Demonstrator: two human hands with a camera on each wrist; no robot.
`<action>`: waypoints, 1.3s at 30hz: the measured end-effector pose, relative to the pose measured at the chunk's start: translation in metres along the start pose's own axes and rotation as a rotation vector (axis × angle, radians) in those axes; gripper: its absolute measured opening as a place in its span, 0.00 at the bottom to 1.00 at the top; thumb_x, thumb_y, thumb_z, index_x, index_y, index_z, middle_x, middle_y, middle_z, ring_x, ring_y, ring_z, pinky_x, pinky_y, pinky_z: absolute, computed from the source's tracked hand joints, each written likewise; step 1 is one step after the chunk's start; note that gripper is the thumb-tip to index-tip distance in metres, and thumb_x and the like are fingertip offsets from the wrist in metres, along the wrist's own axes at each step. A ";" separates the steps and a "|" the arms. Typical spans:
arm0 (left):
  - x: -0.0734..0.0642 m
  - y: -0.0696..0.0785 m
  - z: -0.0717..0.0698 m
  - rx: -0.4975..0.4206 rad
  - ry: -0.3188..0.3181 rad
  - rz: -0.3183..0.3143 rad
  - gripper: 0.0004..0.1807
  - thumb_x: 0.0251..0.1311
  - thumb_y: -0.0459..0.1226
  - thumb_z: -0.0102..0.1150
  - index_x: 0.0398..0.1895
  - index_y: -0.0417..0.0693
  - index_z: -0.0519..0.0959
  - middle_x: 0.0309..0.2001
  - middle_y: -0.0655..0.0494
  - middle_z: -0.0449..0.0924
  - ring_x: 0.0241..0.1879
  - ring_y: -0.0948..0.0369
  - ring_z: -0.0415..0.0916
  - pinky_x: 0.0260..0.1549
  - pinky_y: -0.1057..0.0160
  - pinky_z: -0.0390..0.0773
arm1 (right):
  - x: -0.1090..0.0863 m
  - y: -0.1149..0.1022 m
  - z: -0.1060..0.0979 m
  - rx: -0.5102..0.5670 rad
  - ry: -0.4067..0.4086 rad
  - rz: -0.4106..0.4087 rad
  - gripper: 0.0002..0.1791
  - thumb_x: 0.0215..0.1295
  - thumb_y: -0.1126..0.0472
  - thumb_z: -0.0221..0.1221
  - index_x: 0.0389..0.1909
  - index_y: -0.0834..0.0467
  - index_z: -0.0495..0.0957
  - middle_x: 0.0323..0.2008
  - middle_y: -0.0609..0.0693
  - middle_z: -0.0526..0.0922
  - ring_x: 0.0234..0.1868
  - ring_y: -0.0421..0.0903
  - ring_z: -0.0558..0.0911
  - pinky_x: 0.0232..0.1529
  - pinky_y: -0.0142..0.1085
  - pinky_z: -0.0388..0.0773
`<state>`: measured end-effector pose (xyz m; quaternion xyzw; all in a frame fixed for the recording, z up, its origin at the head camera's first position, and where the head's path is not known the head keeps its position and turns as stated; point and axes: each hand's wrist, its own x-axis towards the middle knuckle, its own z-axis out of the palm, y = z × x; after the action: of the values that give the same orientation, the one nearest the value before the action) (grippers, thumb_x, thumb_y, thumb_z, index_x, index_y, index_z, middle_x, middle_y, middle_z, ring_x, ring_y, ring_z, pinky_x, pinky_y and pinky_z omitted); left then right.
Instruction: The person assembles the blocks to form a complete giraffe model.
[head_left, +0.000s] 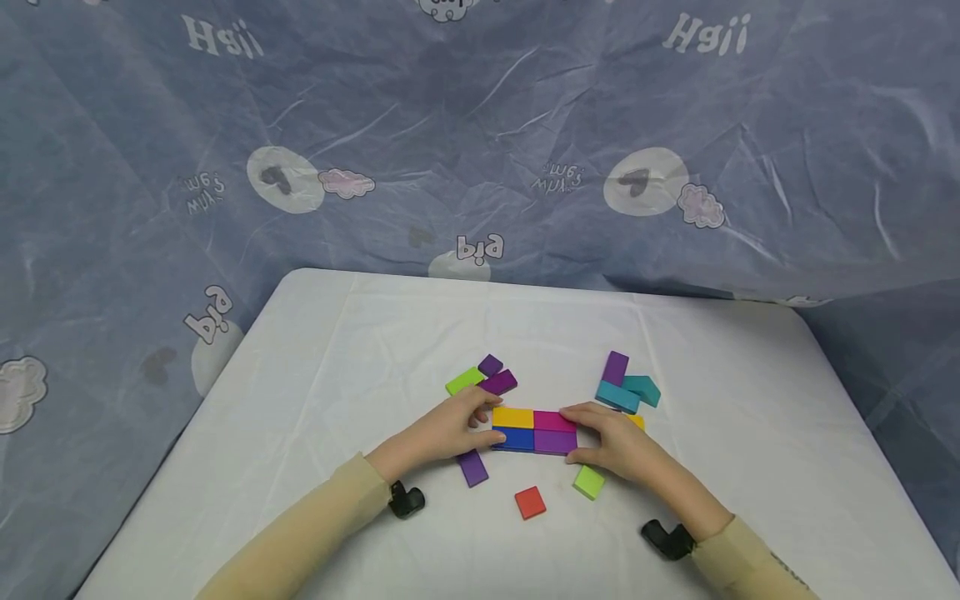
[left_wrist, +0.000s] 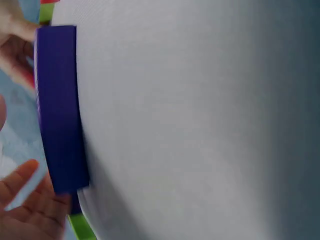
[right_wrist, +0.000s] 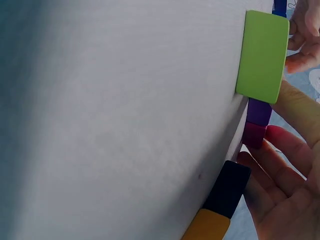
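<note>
Four-coloured blocks lie together in a two-by-two rectangle: yellow (head_left: 513,417), pink (head_left: 551,421), blue (head_left: 514,439) and purple (head_left: 553,442). My left hand (head_left: 454,430) is at the left end; its thumb touches the blue block and its index finger lies just beyond the yellow one. At the right end, my right hand (head_left: 624,443) pinches the pink and purple blocks between index finger and thumb. In the right wrist view, the fingers (right_wrist: 287,150) reach the magenta side, while a green block (right_wrist: 263,56) partly hides the thumb.
Nearer on the white table (head_left: 360,367) lie a violet block (head_left: 473,469), a red block (head_left: 530,503) and a green block (head_left: 588,482). Behind my left hand are a lime block (head_left: 465,380) and purple ones. Teal blocks (head_left: 618,396) and a purple one sit beyond my right hand.
</note>
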<state>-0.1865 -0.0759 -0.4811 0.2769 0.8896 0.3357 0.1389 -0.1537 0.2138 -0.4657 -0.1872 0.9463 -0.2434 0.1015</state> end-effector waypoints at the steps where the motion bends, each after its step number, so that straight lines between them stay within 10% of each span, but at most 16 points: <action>1: -0.002 -0.001 -0.002 -0.014 0.025 0.006 0.29 0.62 0.51 0.63 0.63 0.48 0.73 0.47 0.58 0.77 0.45 0.64 0.75 0.48 0.66 0.79 | 0.000 0.000 0.000 0.002 0.002 0.003 0.35 0.53 0.52 0.73 0.63 0.55 0.76 0.59 0.53 0.80 0.62 0.56 0.76 0.59 0.52 0.77; 8: -0.027 -0.001 -0.011 0.067 0.171 -0.026 0.20 0.63 0.48 0.64 0.53 0.50 0.78 0.47 0.58 0.77 0.47 0.62 0.77 0.50 0.60 0.80 | 0.001 0.003 -0.001 0.006 0.009 0.003 0.35 0.53 0.52 0.73 0.63 0.55 0.76 0.58 0.53 0.80 0.62 0.55 0.77 0.59 0.51 0.77; 23: -0.061 0.020 0.019 0.382 0.122 -0.074 0.40 0.47 0.58 0.73 0.53 0.38 0.73 0.44 0.51 0.72 0.41 0.60 0.67 0.40 0.64 0.77 | -0.001 0.006 0.001 0.011 0.017 -0.018 0.35 0.53 0.51 0.73 0.63 0.55 0.77 0.58 0.53 0.80 0.61 0.55 0.77 0.59 0.52 0.77; 31: -0.061 0.021 0.020 0.353 0.120 -0.070 0.37 0.47 0.53 0.75 0.53 0.40 0.74 0.44 0.52 0.73 0.42 0.61 0.69 0.44 0.63 0.80 | 0.001 0.006 0.002 0.020 0.018 -0.019 0.35 0.53 0.51 0.73 0.63 0.55 0.76 0.58 0.52 0.80 0.61 0.54 0.77 0.58 0.51 0.77; 39: -0.063 0.026 0.022 0.308 0.028 0.099 0.36 0.46 0.50 0.77 0.56 0.45 0.74 0.50 0.56 0.75 0.50 0.63 0.73 0.55 0.65 0.78 | 0.001 0.006 0.002 0.017 0.016 -0.023 0.35 0.53 0.51 0.73 0.63 0.55 0.77 0.57 0.51 0.80 0.60 0.53 0.78 0.58 0.50 0.78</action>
<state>-0.1150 -0.0850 -0.4760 0.3336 0.9177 0.2057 0.0658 -0.1559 0.2178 -0.4701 -0.1951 0.9428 -0.2539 0.0928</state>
